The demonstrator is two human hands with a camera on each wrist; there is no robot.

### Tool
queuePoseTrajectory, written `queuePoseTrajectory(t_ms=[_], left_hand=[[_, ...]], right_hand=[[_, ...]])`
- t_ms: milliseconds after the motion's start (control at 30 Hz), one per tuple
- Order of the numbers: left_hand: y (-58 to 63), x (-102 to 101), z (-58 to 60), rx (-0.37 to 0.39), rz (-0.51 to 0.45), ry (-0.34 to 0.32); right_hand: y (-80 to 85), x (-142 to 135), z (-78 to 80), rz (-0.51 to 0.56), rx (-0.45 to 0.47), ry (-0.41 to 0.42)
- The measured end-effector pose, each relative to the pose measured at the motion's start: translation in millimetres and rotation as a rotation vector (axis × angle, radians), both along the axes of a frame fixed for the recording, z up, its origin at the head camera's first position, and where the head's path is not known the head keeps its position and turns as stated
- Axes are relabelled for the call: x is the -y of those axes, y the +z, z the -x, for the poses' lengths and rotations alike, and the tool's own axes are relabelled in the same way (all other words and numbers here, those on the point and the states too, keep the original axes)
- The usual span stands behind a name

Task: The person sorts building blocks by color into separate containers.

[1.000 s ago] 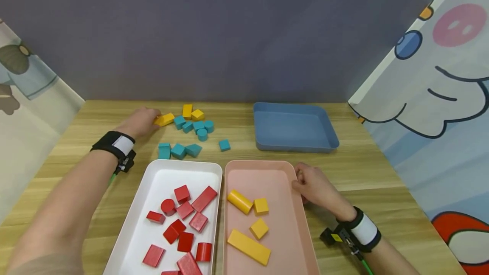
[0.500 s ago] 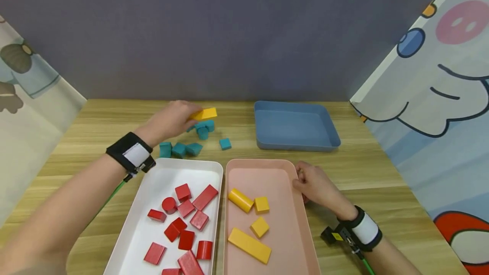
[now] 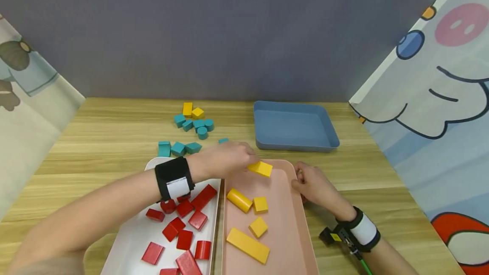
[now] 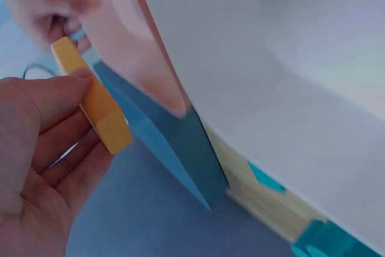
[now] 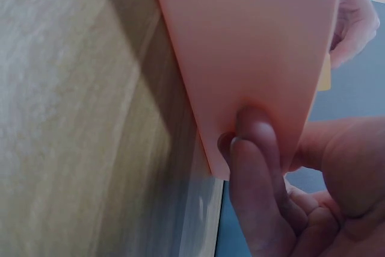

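My left hand (image 3: 223,159) is above the far end of the pink tray (image 3: 284,224), pinching a yellow rectangular block (image 3: 261,168) between thumb and fingers. In the left wrist view, this block (image 4: 107,115) sticks out beyond the thumb. A yellow cylinder (image 3: 240,200), a long yellow block (image 3: 248,245) and two yellow cubes lie in the pink tray. At that tray's far right side my right hand (image 3: 315,186) grips its wall. The right wrist view has curled fingers (image 5: 255,179) against the outside of the wall, with the thumb up at the rim.
A white tray (image 3: 130,245) with several red blocks stands left of the pink one, partly beneath my left forearm. Beyond them, a blue tray (image 3: 296,124) sits at the back right. Several teal blocks (image 3: 178,148) and two yellow blocks (image 3: 187,109) lie on the wooden table at back left.
My left hand has picked up the yellow block at the far left of the pile and carried it right and nearer, over the pink tray. My right hand has stayed in place.
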State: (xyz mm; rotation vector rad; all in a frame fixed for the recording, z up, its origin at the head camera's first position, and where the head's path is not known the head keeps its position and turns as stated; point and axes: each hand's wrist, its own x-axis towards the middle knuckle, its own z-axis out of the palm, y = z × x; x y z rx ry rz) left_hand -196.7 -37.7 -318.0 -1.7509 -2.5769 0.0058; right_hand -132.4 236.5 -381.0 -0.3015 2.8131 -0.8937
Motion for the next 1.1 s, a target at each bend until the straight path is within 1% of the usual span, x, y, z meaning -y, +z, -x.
queuePoseTrajectory(t_ms=[67, 200, 233, 400, 467, 567, 667, 733, 833, 900, 1000, 1100], left_hand=[[-3.6, -6, -4.9, -0.017, 0.033, -0.017], [-12.9, -16, -11.0, -0.055, 0.053, -0.047], [-14.8, -18, -12.2, -0.054, 0.059, -0.054], [-22.1, -25, -15.5, -0.005, 0.106, -0.081], [-23.8, -27, -15.9, 0.023, 0.122, -0.082], [-25.4, -29, -16.6, 0.035, 0.147, -0.081], [-28.7, -31, -17.3, 0.024, 0.172, -0.089], [-31.2, -31, -18.0, 0.002, 0.188, -0.099], [-35.0, -32, -18.8, -0.029, 0.191, -0.112], [-36.2, -31, -19.2, -0.037, 0.185, -0.114], [-34.4, -30, -18.0, 0.002, 0.17, -0.109], [-26.8, -26, -14.5, 0.078, 0.153, -0.103]], right_hand=[[-0.3, 0, -0.3, -0.005, -0.01, 0.002], [-0.9, 0, -0.5, -0.014, -0.028, 0.002], [-1.0, 0, -0.5, -0.016, -0.031, 0.002], [-1.1, 0, -0.2, -0.021, -0.023, 0.001], [-0.9, -1, -0.2, -0.022, -0.023, 0.003], [-0.3, 0, -0.3, -0.021, -0.03, 0.002], [-0.3, 0, 0.0, -0.025, -0.034, 0.006], [-0.6, 0, 0.2, -0.024, -0.029, 0.006], [-0.8, 0, 0.5, -0.021, -0.02, 0.007], [-0.6, 0, 0.6, -0.017, -0.016, 0.007], [-1.0, 0, 0.6, -0.015, -0.019, 0.01], [-1.7, 0, 0.8, -0.019, -0.012, 0.007]])
